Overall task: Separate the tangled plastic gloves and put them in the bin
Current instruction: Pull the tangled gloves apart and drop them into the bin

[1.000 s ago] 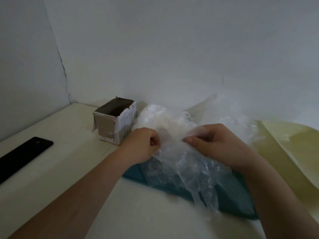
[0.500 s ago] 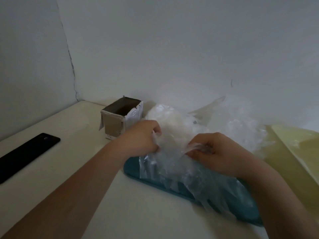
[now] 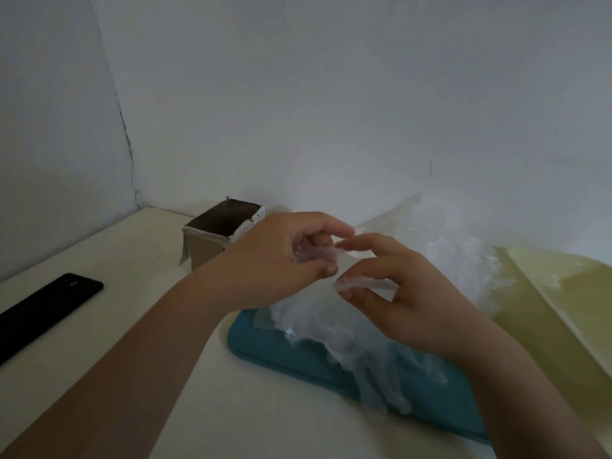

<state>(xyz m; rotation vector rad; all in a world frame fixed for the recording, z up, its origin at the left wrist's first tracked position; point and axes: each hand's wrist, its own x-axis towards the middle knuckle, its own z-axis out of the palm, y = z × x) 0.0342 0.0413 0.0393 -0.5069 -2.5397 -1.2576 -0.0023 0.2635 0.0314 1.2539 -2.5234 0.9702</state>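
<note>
A tangled heap of clear plastic gloves (image 3: 457,260) lies on a teal tray (image 3: 281,349) in front of the wall, with loose glove fingers trailing over the tray's front. My left hand (image 3: 278,260) is raised above the heap and pinches a thin piece of clear glove between thumb and fingers. My right hand (image 3: 407,293), just to its right, pinches another strip of the same plastic at the thumb. A small open cardboard box (image 3: 212,233), the bin, stands behind my left hand.
A flat black device (image 3: 43,306) lies at the table's left edge. A pale yellow-green sheet (image 3: 559,293) covers the right side of the table. White walls close off the back and the left.
Both hands have lifted off the heap and drawn a thin glove piece up between them. The camera has tilted, so the tray sits lower in view.
</note>
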